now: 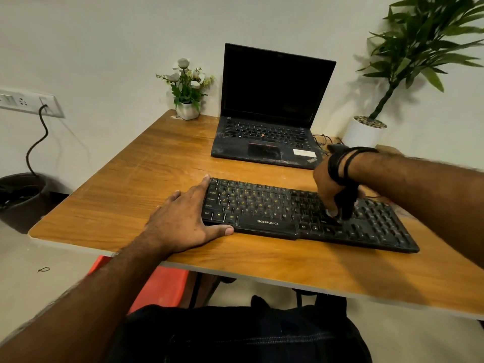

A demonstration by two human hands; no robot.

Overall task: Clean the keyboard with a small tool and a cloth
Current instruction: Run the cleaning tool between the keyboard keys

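Bracing keyboard at its left end w/ left hand, fingers spread flat; right hand is pinching dark tool over keys right of spacebar.

open laptop, flower pot, potted plant, wooden table

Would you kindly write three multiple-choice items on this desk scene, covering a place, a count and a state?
1. Where does the left hand rest?
A. on the laptop
B. at the keyboard's left end
C. on the plant pot

2. How many potted plants are in view?
A. one
B. two
C. four

3. The laptop is:
A. open, screen dark
B. closed
C. open, screen lit

Answers: 1 B, its fingers lie against the left edge of the keyboard. 2 B, a small flower pot and a tall white pot. 3 A, lid up, display black.
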